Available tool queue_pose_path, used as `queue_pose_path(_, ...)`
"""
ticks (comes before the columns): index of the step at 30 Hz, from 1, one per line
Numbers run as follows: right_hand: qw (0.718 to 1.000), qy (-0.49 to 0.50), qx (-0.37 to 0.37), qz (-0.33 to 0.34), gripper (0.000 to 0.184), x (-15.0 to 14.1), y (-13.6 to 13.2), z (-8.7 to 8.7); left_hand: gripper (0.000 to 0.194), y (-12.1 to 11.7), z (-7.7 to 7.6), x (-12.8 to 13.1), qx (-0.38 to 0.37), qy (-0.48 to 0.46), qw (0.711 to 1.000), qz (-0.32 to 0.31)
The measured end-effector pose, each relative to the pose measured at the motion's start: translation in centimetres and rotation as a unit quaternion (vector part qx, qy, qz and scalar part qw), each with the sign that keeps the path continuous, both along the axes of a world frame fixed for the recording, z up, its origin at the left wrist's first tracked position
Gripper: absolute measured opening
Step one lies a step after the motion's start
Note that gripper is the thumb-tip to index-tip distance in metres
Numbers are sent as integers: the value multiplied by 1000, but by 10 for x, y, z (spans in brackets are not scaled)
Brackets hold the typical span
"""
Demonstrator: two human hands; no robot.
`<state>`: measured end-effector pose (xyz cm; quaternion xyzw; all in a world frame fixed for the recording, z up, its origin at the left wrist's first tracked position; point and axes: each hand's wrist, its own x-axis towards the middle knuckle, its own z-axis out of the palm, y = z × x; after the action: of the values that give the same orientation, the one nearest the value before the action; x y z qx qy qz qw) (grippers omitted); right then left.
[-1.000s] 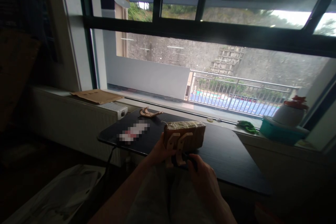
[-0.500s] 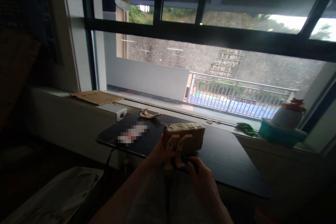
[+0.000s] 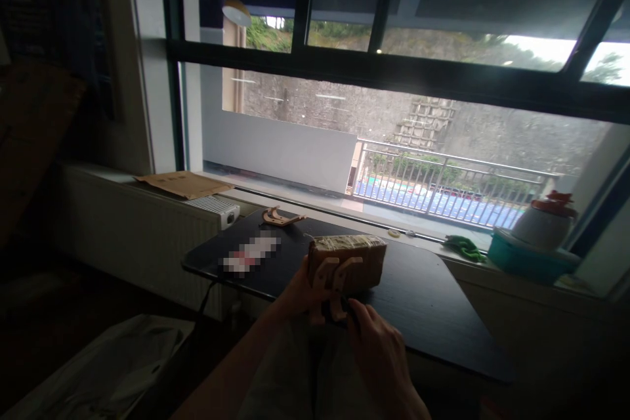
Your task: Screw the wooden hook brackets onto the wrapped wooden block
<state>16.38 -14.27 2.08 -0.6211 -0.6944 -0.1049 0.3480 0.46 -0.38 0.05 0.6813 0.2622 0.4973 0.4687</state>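
Near the front edge of the black table, my left hand (image 3: 296, 294) is closed on a light wooden bracket (image 3: 339, 269) with two curved, hook-like arms side by side. My right hand (image 3: 378, 341) is closed around a dark object (image 3: 346, 306), mostly hidden by the fingers, at the lower part of the bracket. Right behind the bracket a brown cardboard box (image 3: 370, 261) with clear wrapping on top sits on the table. A similar curved wooden piece (image 3: 283, 217) lies at the table's back edge.
The black table (image 3: 433, 302) stands under a large window. A blurred-out white and red item (image 3: 251, 252) lies on its left part. A brown envelope (image 3: 184, 184) rests on the radiator. On the sill at right are a green cloth (image 3: 464, 248) and a teal container (image 3: 529, 259).
My right hand has shifted slightly left and down, closer against the bracket. The view has tilted up a little. My left hand keeps its hold.
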Motion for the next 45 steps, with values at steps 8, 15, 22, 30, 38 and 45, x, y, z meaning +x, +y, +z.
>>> queue_pose_path(8,943,331,-44,6,35,3,5,-5,80,3,-2,-1,7,1,1000,3)
queue_pose_path(15,969,237,-60,-8,31,4,3,-4,79,3,-4,-1,9,4,1000,13)
queue_pose_path(22,995,96,-21,29,33,1,2,-6,77,2,-4,-1,7,8,1000,10)
queue_pose_path(30,921,389,-13,16,40,-1,8,-11,78,0,2,-1,18,6,1000,10)
queue_pose_path(38,994,98,-24,-29,37,7,-3,0,77,0,-1,-2,22,10,1000,19)
queue_pose_path(45,996,82,21,20,30,7,-1,-10,77,-1,2,-2,23,3,1000,15)
